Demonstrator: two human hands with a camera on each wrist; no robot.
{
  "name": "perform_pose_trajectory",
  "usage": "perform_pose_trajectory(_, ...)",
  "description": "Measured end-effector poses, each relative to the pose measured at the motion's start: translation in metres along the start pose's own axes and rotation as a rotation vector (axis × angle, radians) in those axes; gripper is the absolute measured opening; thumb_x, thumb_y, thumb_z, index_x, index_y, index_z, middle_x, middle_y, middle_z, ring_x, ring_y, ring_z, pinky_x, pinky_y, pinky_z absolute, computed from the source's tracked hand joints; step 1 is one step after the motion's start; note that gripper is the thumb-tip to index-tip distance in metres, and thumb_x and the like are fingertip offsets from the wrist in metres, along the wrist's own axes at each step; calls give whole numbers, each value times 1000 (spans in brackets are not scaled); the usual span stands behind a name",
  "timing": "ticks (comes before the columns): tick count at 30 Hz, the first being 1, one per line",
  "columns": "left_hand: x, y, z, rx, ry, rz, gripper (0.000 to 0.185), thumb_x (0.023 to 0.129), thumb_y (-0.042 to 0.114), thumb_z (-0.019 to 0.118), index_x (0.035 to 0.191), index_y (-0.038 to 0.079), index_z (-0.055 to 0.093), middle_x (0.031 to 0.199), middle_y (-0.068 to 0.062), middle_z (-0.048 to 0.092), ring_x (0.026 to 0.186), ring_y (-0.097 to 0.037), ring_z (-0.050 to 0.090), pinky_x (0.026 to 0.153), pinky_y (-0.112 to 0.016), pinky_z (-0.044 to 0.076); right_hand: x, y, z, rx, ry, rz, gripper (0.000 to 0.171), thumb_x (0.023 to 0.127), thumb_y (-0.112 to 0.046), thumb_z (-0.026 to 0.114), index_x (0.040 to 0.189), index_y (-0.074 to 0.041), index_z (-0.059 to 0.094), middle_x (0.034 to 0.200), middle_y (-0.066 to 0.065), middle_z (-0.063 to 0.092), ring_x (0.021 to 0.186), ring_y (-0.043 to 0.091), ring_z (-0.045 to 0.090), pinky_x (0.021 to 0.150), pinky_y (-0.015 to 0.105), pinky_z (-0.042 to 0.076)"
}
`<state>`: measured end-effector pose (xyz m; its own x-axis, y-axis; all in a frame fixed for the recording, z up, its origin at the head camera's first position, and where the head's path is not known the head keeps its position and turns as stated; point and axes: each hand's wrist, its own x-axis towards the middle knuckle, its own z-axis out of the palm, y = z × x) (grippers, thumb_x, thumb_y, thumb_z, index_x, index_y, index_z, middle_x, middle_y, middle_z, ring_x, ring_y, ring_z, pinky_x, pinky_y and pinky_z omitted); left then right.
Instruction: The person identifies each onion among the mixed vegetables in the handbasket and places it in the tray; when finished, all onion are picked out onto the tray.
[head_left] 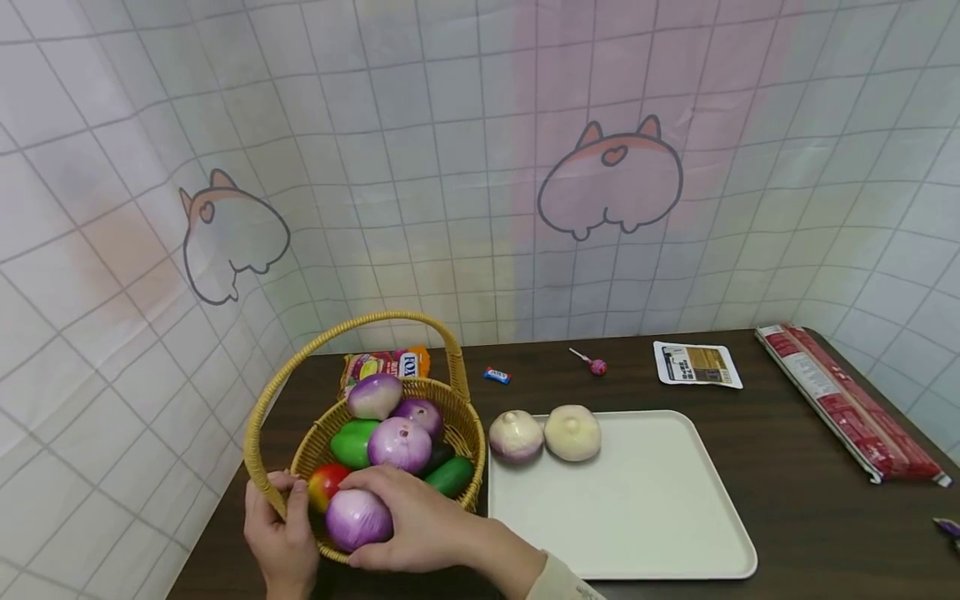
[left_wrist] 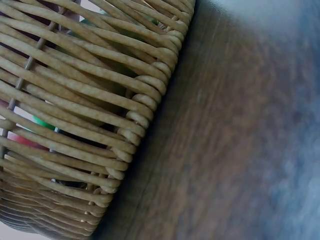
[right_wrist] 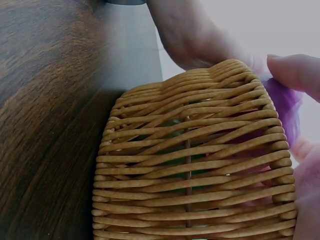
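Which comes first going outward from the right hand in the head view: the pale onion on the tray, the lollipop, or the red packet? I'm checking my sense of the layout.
From the right hand:
1. Pale onion, on the tray's near-left corner.
2. Lollipop, behind the tray.
3. Red packet, far right edge.

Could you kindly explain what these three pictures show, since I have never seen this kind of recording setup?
No machine here: a person works with bare hands and wears three cameras. The wide picture comes from the head; the two close ones come from the wrists and show mostly wicker.

On the dark wooden table stands a woven wicker basket with a hoop handle, full of toy vegetables. The left hand grips its rim. The right hand holds a purple toy onion at the basket's near edge.

Beside it, a pale rectangular tray carries a pale purple onion and a cream onion. Behind lie snack packets and a lollipop.
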<state>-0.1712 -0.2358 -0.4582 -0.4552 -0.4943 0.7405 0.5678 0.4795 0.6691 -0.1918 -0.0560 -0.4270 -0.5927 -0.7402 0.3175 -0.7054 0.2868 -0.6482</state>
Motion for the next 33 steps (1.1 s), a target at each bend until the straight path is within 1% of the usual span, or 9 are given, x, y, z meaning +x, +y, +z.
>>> perform_pose_trajectory(4, 0, -4, 0, 4, -1, 8, 5, 79, -20, 55, 77, -16, 54, 86, -8, 51, 91, -10, 51, 91, -18, 40, 1, 1, 0, 13, 2, 7, 66, 79, -40, 79, 135, -22, 47, 128, -11, 54, 117, 0, 49, 96, 19, 42)
perform_pose_trajectory(8, 1, -5, -1, 1, 2, 17, 6, 78, -21, 55, 77, -15, 55, 86, -10, 51, 89, -9, 51, 89, -17, 40, -1, 1, 0, 22, 9, 22, 78, 75, -41, 83, 140, -24, 43, 129, -8, 48, 117, 3, 47, 96, 22, 43)
perform_pose_trajectory(11, 2, -3, -1, -4, 1, 29, 6, 77, -22, 55, 76, -15, 54, 85, -11, 51, 89, -9, 51, 88, -18, 39, -2, 0, 0, 41, 20, 34, 85, 73, -42, 84, 144, -27, 39, 128, -6, 44, 113, 3, 48, 93, 22, 45)
perform_pose_trajectory(14, 3, 0, 0, -6, 3, 34, 6, 77, -22, 55, 76, -15, 54, 85, -12, 50, 89, -9, 51, 88, -18, 39, -3, -1, 0, 57, 40, 40, 85, 72, -44, 84, 143, -28, 39, 126, -6, 42, 110, 3, 50, 90, 22, 45)
perform_pose_trajectory(17, 3, 3, -2, 8, 14, 19, 6, 78, -21, 55, 76, -16, 54, 85, -11, 51, 89, -8, 51, 89, -18, 39, -4, -1, 1, 68, 72, 24, 82, 72, -43, 85, 138, -25, 40, 125, -5, 41, 110, 3, 50, 92, 20, 45)
perform_pose_trajectory(20, 2, 6, -4, 21, 21, -1, 6, 79, -21, 56, 76, -16, 54, 85, -10, 51, 89, -8, 50, 90, -17, 39, -5, -1, 2, 109, 105, 22, 81, 72, -41, 85, 135, -23, 37, 128, -4, 40, 115, 4, 49, 95, 21, 44)
perform_pose_trajectory(25, 4, 9, -5, 25, 21, -6, 5, 79, -21, 56, 77, -16, 53, 86, -10, 51, 88, -8, 49, 90, -17, 39, -10, 1, -3, 231, 160, 58, 82, 73, -38, 85, 135, -24, 33, 133, -3, 38, 120, 9, 47, 97, 27, 45)
perform_pose_trajectory(28, 4, 4, -4, 23, 11, -14, 5, 79, -21, 56, 77, -16, 54, 86, -11, 50, 88, -8, 49, 90, -17, 39, -16, 2, -6, 288, 210, 76, 84, 74, -38, 84, 137, -24, 30, 134, -3, 38, 118, 11, 50, 94, 27, 47)
perform_pose_trajectory(33, -2, -16, -6, 38, -24, -69, 6, 80, -20, 57, 79, -14, 57, 88, -8, 51, 88, -7, 49, 90, -18, 40, -31, 5, -12, 321, 276, 117, 91, 74, -41, 84, 143, -23, 27, 134, -3, 42, 114, 11, 53, 91, 28, 49)
